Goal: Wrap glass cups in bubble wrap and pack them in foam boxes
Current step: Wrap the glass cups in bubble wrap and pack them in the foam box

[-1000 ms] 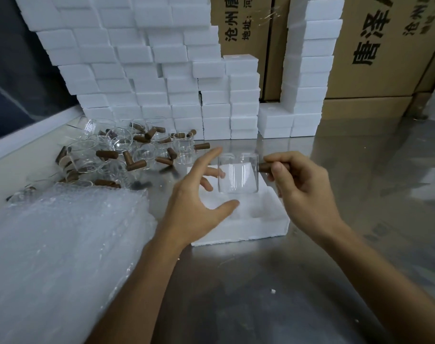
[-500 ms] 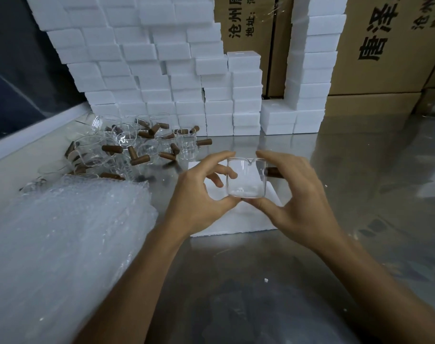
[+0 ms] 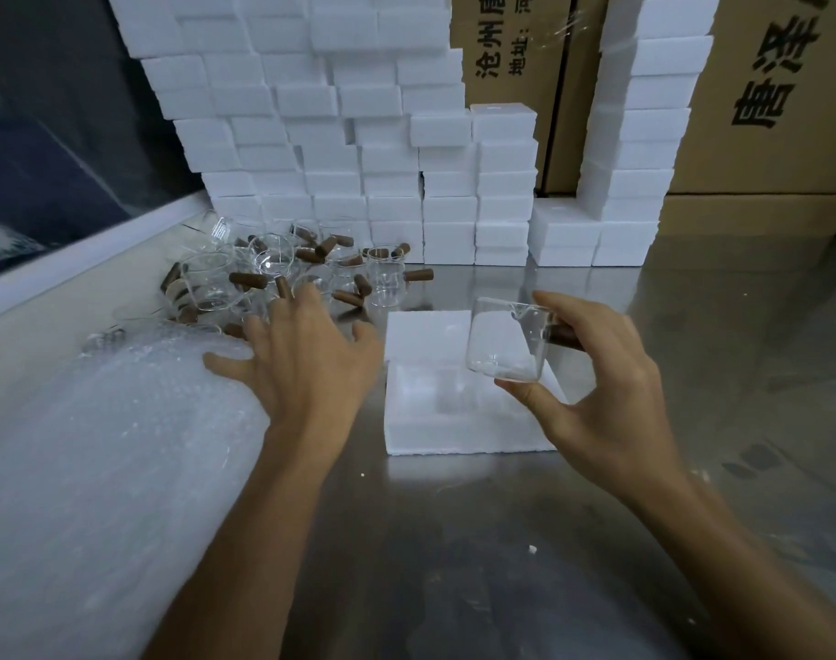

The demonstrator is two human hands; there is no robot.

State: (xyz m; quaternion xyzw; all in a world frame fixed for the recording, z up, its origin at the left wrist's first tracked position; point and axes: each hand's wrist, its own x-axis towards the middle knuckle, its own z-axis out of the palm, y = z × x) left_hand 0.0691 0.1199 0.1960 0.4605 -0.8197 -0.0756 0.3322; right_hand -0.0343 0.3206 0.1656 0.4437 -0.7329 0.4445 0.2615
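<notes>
— Which step is this?

— The wrapping, just starting, I'd say. The right hand (image 3: pixel 611 397) holds 1 glass cup (image 3: pixel 506 343) tilted in the air, thumb under its base and fingers round the brown handle side, above the open foam box (image 3: pixel 454 421) in the middle of the steel table (image 3: pixel 501 564).

— And the other hand?

— The left hand (image 3: pixel 306 354) is spread, fingers straight, holding nothing, at the right edge of the bubble wrap pile (image 3: pixel 111 445) on the near left. The 2 hands are well apart.

— Next?

— Probably peel off 1 sheet only; they look clingy. More cups (image 3: pixel 273 273) lie far left, stacked foam boxes (image 3: pixel 358 150) behind.
</notes>
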